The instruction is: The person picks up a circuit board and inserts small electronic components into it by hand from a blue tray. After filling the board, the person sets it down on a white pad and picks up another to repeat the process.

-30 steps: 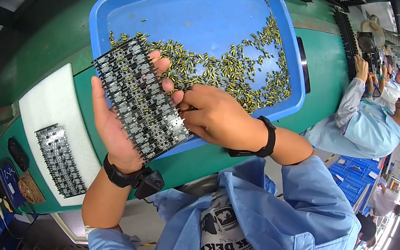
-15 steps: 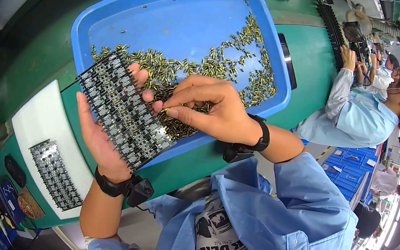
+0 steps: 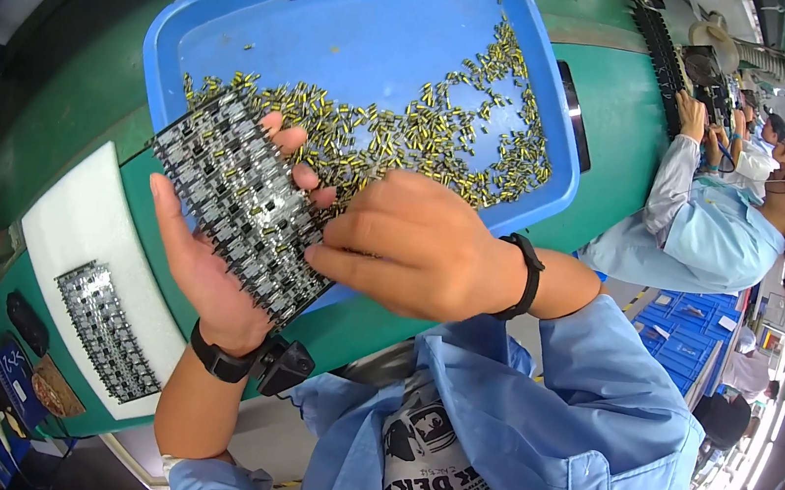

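Left hand (image 3: 201, 269) grasping circuit panel (image 3: 244, 206) at corner of blue tray (image 3: 389, 46); likely stiff, fragile: hold edges. Right hand (image 3: 422, 249): grip unclear.

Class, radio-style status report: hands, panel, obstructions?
Left hand holding circuit-board panel. Right hand at panel's right edge, any contents hidden. Right hand hides part of panel's edge.

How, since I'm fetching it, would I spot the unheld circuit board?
Find the big blue tub, then the white pad at lower left. The circuit board lies on that pad. It lies there unheld; its lookalike is in the left hand.
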A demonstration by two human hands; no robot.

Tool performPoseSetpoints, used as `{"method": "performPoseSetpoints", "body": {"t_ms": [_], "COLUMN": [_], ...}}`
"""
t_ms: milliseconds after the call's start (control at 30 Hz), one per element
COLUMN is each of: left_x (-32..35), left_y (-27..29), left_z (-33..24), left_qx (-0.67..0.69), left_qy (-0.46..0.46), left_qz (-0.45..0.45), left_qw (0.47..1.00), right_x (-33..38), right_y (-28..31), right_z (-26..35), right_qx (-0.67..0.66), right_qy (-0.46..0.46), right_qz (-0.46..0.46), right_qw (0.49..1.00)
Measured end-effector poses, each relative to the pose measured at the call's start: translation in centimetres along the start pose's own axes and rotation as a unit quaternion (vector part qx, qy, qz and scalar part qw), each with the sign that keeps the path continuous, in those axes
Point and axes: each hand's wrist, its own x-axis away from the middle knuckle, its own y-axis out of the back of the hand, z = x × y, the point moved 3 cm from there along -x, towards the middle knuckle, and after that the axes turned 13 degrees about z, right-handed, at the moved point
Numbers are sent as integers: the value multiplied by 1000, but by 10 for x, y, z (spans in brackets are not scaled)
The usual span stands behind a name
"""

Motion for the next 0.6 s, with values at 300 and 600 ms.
{"method": "performPoseSetpoints", "body": {"t_ms": [300,600], "left_x": [-3,-2], "left_y": [1,4], "left_z": [5,8], "left_qx": [-17,-7], "left_qy": [-17,-18], "left_qz": [6,39], "left_qw": [1000,999], "right_x": [-9,-11], "right_y": [-14,-13], "right_z": [13,15], "right_qx": [143,161], "right_qy": [72,76], "right_qz": [55,88], "right_qw": [986,980]}}
